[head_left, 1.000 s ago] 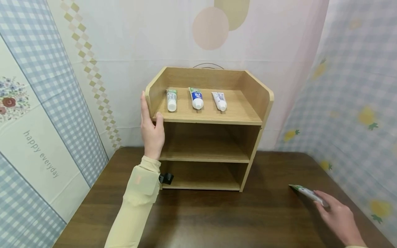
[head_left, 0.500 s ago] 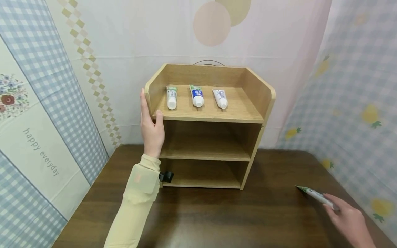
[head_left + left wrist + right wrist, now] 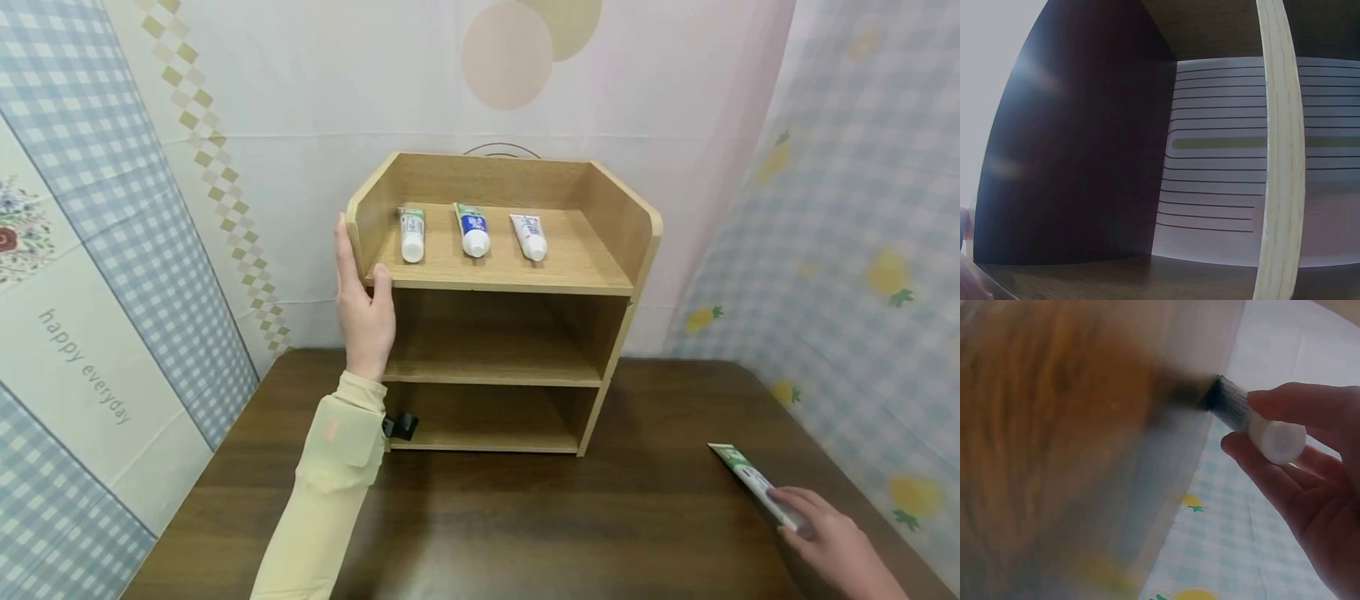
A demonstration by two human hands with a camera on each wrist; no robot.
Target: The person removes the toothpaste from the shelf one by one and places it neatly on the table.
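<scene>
My right hand [image 3: 832, 537] pinches a white and green toothpaste tube [image 3: 750, 479] above the table's right side. In the right wrist view, thumb and fingers hold that toothpaste tube [image 3: 1233, 405] close to its white cap [image 3: 1284, 442]. My left hand [image 3: 363, 321] grips the left side panel of a wooden shelf unit [image 3: 502, 287], the thumb at the front edge and the fingers along the outside. On its top board lie a green and white tube [image 3: 412, 236], a blue and green tube [image 3: 472, 231] and a small white tube [image 3: 529, 237], caps toward me.
The shelf unit stands on a dark brown table [image 3: 480, 525], with two compartments below its top board. A white patterned cloth [image 3: 337, 92] hangs behind it. Checked cloths flank the table, and the right cloth [image 3: 840, 275] comes close to my right hand.
My right hand has moved slightly down and right with the toothpaste tube, turning it so more of its printed face shows. My left hand keeps its hold on the shelf unit.
</scene>
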